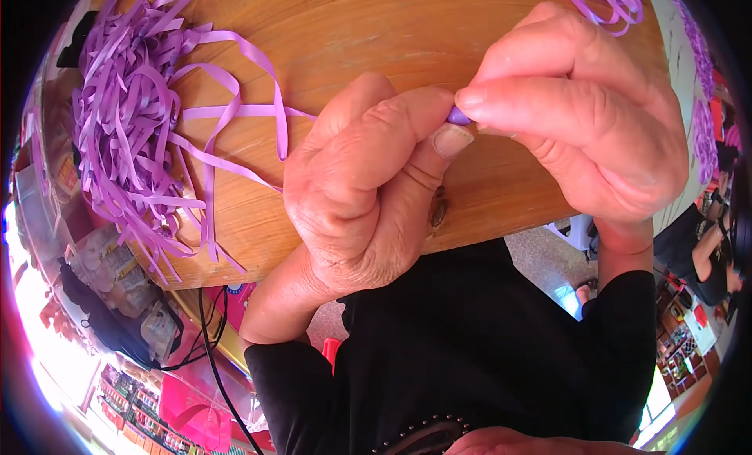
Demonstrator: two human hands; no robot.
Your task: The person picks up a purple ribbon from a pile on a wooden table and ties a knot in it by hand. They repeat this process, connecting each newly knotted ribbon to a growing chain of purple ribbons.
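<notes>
My left hand is closed in a pinch, thumb and forefinger gripping a small, smooth, darker purple piece. Only a bit of that piece shows, so its exact kind is unclear. From the other side, my right hand pinches it with thumb and fingertips, and the two hands nearly meet over the tabletop. A narrow purple ribbon runs from the left and disappears behind my left hand. It leads back to a big tangled heap of ribbons at the table's left edge.
Beneath my hands lies a wooden table, its near edge just in front of me. More purple ribbons lie at the far right. A black cable hangs at the lower left. Another person is beyond the table on the right.
</notes>
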